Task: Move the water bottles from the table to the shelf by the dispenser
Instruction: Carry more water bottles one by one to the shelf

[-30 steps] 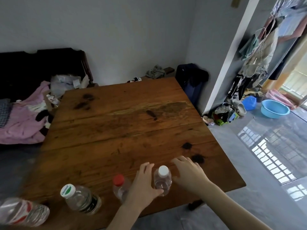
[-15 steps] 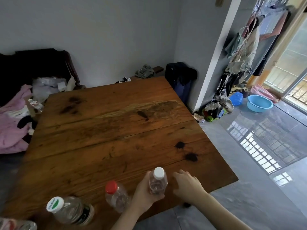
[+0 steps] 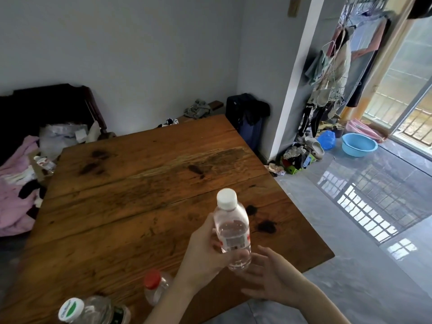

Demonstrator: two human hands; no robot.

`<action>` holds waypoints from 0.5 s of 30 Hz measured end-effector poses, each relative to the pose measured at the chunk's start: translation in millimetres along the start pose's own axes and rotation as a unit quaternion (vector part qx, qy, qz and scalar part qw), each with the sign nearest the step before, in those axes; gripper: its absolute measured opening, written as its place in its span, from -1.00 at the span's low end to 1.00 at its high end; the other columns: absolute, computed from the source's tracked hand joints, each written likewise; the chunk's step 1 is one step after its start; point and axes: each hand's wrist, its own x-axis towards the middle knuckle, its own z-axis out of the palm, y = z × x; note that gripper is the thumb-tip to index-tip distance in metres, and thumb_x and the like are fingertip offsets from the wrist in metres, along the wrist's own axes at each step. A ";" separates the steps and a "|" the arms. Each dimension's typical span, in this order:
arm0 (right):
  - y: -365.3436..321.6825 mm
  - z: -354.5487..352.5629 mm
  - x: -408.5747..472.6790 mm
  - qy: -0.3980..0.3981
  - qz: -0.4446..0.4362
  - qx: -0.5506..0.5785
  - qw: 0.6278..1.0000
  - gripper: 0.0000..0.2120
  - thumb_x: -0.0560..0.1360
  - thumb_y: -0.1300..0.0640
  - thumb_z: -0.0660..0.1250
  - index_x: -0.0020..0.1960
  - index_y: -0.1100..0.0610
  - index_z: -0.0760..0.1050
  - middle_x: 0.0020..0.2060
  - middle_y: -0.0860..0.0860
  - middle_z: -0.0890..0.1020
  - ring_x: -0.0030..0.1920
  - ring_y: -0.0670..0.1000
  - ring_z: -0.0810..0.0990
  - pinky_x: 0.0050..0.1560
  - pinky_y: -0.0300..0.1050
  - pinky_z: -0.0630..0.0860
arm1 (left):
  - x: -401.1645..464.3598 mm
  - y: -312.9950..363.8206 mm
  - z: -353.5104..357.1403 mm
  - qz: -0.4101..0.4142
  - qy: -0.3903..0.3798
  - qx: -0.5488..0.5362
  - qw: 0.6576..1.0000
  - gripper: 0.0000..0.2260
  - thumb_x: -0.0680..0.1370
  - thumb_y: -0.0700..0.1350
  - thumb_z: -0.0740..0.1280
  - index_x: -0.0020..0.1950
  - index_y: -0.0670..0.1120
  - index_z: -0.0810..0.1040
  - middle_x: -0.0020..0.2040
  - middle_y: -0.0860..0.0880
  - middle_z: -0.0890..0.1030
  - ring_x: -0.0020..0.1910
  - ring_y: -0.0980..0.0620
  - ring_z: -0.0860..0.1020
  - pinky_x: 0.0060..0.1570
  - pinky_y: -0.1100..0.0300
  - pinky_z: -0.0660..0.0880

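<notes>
White-capped water bottle (image 3: pixel 231 230) is lifted off the table (image 3: pixel 140 183), above its near right corner, part-full of clear water. My left hand (image 3: pixel 205 251) wraps it; right hand (image 3: pixel 271 279) sits open just under it. Pickup step; next I judge carry to the shelf, not in view. Red-capped bottle (image 3: pixel 155 287) and green-capped bottle (image 3: pixel 88 311) stand at the near edge.

Green-capped bottle (image 3: pixel 90 311) at 7 o'clock: base cut off by bottom edge. Red-capped bottle (image 3: pixel 156 287): right side hidden behind left hand (image 3: pixel 205 256). White-capped bottle (image 3: pixel 231 230): label text too small to read, far side covered by left fingers. Right hand (image 3: pixel 274 280): forearm cut at bottom edge. Pink cloth (image 3: pixel 14 183) at 9 o'clock: cropped by left edge.
</notes>
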 end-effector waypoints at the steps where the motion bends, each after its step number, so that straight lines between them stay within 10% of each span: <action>1: -2.0 0.0 -5.5 -0.015 -0.009 0.024 1.000 -0.48 0.61 -0.15 0.12 0.32 0.21 0.52 0.24 0.22 0.62 0.31 0.20 0.54 0.28 0.26 0.47 | 2.4 8.2 -1.5 0.008 0.000 0.002 1.000 -0.30 0.32 -0.05 0.65 0.36 0.23 0.42 0.16 0.22 0.65 0.16 0.17 0.62 0.07 0.20 0.61; 15: -20.9 -5.3 -55.9 -0.098 -0.113 0.042 0.988 -0.35 0.59 -0.24 0.10 0.38 0.26 0.48 0.35 0.26 0.52 0.40 0.23 0.46 0.31 0.12 0.44 | 16.2 63.3 6.1 0.066 -0.063 0.042 0.995 -0.34 0.39 -0.16 0.60 0.39 0.21 0.43 0.21 0.28 0.61 0.22 0.22 0.58 0.12 0.23 0.58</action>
